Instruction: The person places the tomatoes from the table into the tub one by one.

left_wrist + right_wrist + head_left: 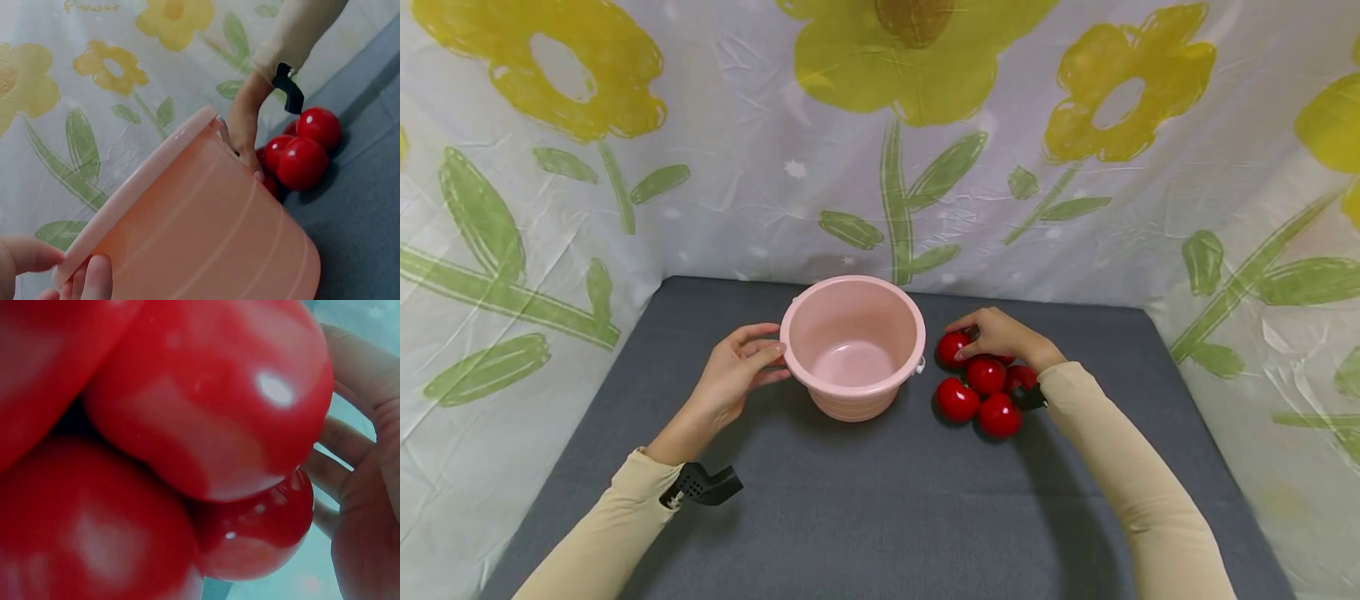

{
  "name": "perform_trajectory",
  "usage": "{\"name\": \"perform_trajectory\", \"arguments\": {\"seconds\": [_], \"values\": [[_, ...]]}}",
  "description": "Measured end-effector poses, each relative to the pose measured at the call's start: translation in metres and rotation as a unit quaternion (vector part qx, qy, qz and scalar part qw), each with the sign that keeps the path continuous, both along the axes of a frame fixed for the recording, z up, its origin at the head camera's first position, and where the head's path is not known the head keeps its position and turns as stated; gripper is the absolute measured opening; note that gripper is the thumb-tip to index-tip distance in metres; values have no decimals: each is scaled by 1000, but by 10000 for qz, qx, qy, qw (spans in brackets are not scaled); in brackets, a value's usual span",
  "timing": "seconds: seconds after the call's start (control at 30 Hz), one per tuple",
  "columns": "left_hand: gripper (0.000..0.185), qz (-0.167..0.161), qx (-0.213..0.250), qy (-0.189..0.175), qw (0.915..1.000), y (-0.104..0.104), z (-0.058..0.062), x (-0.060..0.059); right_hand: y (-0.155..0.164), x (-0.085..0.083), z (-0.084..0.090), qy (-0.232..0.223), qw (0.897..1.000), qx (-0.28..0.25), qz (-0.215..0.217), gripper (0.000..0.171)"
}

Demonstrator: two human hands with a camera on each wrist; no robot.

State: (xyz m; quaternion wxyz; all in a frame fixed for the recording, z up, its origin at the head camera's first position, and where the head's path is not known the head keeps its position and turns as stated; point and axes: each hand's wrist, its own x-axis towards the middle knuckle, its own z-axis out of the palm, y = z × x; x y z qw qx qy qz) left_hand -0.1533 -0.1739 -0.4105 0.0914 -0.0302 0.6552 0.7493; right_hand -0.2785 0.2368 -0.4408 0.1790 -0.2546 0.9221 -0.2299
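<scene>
A pink bucket (857, 402) stands upright and empty in the middle of the grey table. My left hand (752, 362) holds its left side, thumb on the rim and fingers against the wall; the left wrist view shows the same bucket (219, 231) and left hand (62, 275). Right of the bucket lies a cluster of several shiny red balls (986, 377). My right hand (996, 335) reaches over them, its fingers curled round the farthest ball (951, 350). Up close, the right wrist view shows red balls (212, 394) and the right hand (365, 487) behind the gripped ball (256, 531).
A grey mat (880, 517) covers the table. A white curtain with yellow flowers (880, 167) closes off the back and both sides. Black wrist-camera mounts (703, 485) sit on both sleeves. The red balls (303, 162) lie close against the bucket's right side.
</scene>
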Motion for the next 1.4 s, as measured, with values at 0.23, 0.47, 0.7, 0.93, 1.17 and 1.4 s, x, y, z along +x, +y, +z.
{"name": "perform_trajectory", "arguments": {"seconds": [0.23,0.47,0.7,0.93,1.17,1.4], "values": [[42,52,181,-101,9998,3,0,0,-2,0,7,95,9997,-219,-56,52],[43,124,138,-145,9997,4,1,0,-3,-5,40,71,9995,-265,-132,52],[46,149,92,-145,9997,5,2,0,-8,-10,77,349,9985,-397,-112,52],[46,149,38,-151,9998,6,3,-2,-25,-5,115,631,9967,-512,-48,51],[50,141,92,-95,9998,6,2,-3,-51,-3,142,623,9954,-699,214,50],[54,157,103,-159,9997,6,2,-2,-86,-4,143,29,9939,-1020,412,50]]}}
